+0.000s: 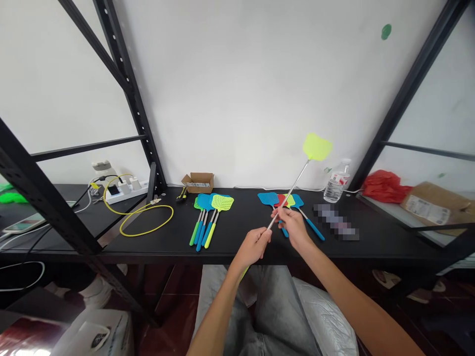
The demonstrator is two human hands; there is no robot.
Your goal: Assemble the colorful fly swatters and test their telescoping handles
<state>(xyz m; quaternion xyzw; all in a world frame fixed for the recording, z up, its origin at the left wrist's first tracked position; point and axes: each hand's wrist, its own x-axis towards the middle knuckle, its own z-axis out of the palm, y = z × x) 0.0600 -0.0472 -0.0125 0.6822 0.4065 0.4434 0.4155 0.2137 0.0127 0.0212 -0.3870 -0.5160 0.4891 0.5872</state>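
Observation:
A yellow-green fly swatter (317, 147) is held up at a slant, its head raised to the right over the table and its thin metal rod extended. My left hand (254, 245) is closed round the lower part of the rod. A bit of the yellow handle shows below my left wrist. Higher up, my right hand (291, 225) pinches the rod. Behind that hand lie blue, red and yellow fly swatters, among them a blue-handled one (314, 228); my hand partly hides them. To the left rests a fanned pile of green, blue and yellow fly swatters (206, 225).
On the black table (156, 249) are a small open cardboard box (198, 183), a looped yellow cable (146, 222) and a water bottle (337, 182). A blurred-out item lies at the right. Black metal posts (133, 94) frame both sides. A power strip (128, 192) sits left.

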